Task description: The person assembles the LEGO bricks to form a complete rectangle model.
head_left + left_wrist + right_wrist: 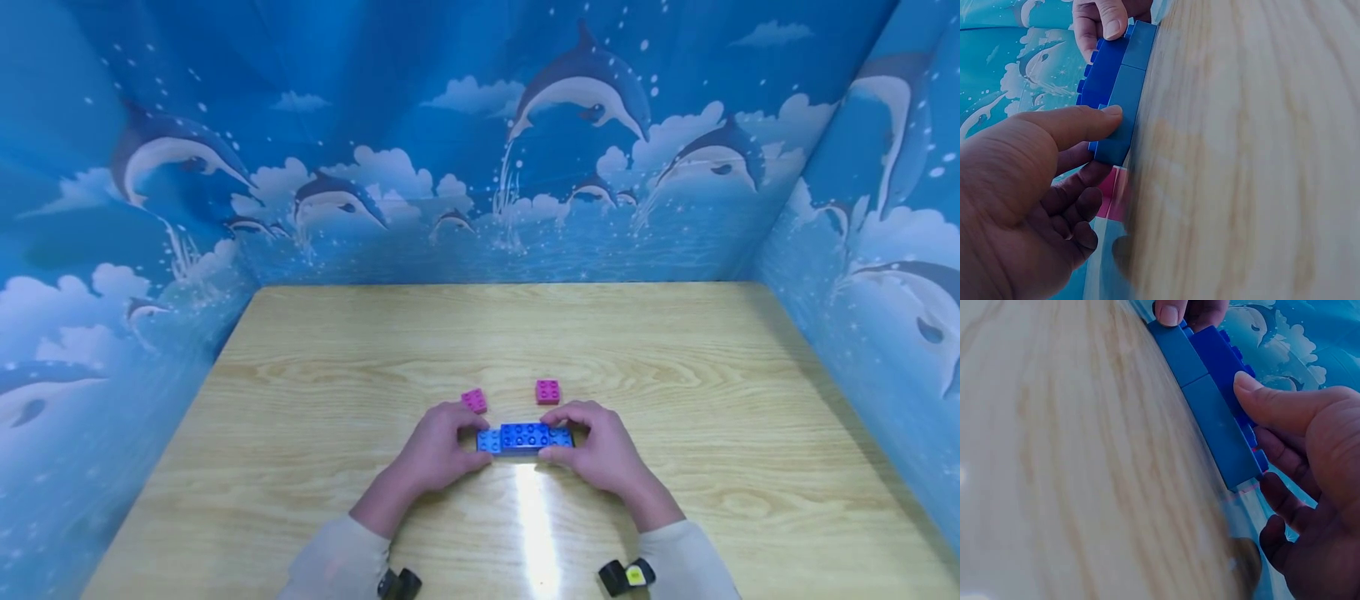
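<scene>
Sitting across the left light brick [489, 442] and the right light brick [561, 437], the dark brick [525, 436] makes one long blue bar with them. The two light ones lie end to end, and the dark one goes over the line where they meet. So that bit of building looks done, but I can't tell if the dark brick is pushed all the way down. The bar is down low at the worktop [337, 358], between the hands. The left hand [444, 447] pinches the left light brick, with fingers on both sides. The right hand [602, 447] grips the other end, its thumb at the dark brick's side. Bare knobs show on top of the bar, so nothing sits there yet. Just past it are the left pink brick [474, 401], close by the left fingers, and the right pink brick [547, 392]. Both are loose and apart from the bar, so if they belong on it, that part is left to do. Behind the worktop hangs a blue dolphin sheet [405, 92].
</scene>
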The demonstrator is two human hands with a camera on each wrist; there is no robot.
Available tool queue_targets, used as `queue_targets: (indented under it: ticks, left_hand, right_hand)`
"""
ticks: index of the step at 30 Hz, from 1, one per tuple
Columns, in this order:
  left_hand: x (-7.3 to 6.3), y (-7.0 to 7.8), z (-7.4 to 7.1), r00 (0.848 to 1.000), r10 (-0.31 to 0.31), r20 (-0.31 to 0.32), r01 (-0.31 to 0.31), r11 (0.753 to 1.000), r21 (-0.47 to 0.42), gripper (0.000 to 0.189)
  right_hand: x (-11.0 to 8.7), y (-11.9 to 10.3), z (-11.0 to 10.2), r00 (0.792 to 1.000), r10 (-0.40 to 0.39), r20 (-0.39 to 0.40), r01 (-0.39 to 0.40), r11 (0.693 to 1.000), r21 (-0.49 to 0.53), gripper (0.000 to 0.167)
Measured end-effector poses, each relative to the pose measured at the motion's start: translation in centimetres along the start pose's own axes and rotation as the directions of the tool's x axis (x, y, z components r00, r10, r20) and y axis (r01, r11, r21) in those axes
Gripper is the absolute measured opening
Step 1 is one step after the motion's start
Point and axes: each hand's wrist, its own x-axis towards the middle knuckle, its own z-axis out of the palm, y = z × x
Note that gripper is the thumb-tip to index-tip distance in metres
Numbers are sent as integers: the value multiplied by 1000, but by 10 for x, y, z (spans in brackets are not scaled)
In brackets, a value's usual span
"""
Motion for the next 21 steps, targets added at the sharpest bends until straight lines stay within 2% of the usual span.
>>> queue_targets:
  ticks: [5,14,21]
  left_hand:
    - [0,-1,0,1000,-12,4,12,1000,-5,40]
    - [-1,-2,0,1000,-24,11,25,1000,-17,40]
    - [0,-2,0,1000,-9,10,10,1000,-20,40]
  right_hand:
    - [0,2,-1,999,-30,-12,30,1000,6,42]
    - [3,6,-6,986,-140,-93,143,990,23,30]
    - [10,6,-14,985,-114,-130,114,993,-5,32]
